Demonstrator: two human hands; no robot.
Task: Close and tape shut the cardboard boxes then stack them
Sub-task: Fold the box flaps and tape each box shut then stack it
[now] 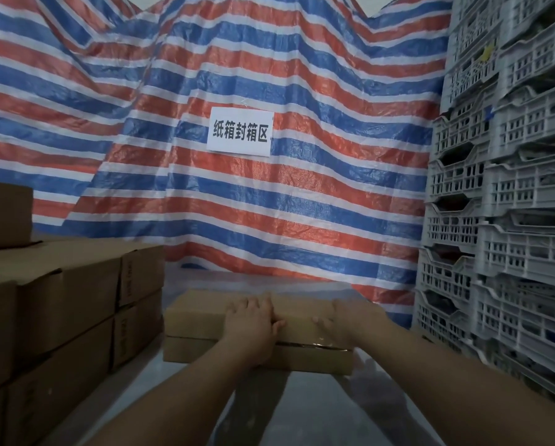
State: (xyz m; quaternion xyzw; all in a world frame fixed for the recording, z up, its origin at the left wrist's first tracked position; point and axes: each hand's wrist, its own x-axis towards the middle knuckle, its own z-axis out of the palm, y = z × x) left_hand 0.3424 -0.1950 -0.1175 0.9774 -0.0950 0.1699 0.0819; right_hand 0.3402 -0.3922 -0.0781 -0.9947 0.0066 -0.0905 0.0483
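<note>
Both palms flat, fingers spread — left hand (252, 320) and right hand (340, 320) press the cardboard box (205, 313) beneath them, probably smoothing tape (321, 344).

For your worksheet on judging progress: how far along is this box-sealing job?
Done: closed brown cardboard boxes stand stacked at left. In hand: left hand and right hand press flat on the brown cardboard box on the table, clear tape glinting along its seam. Left: stacking it.

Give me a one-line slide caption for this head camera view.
Both hands, left and right, press on a cardboard box beside stacked boxes.
</note>
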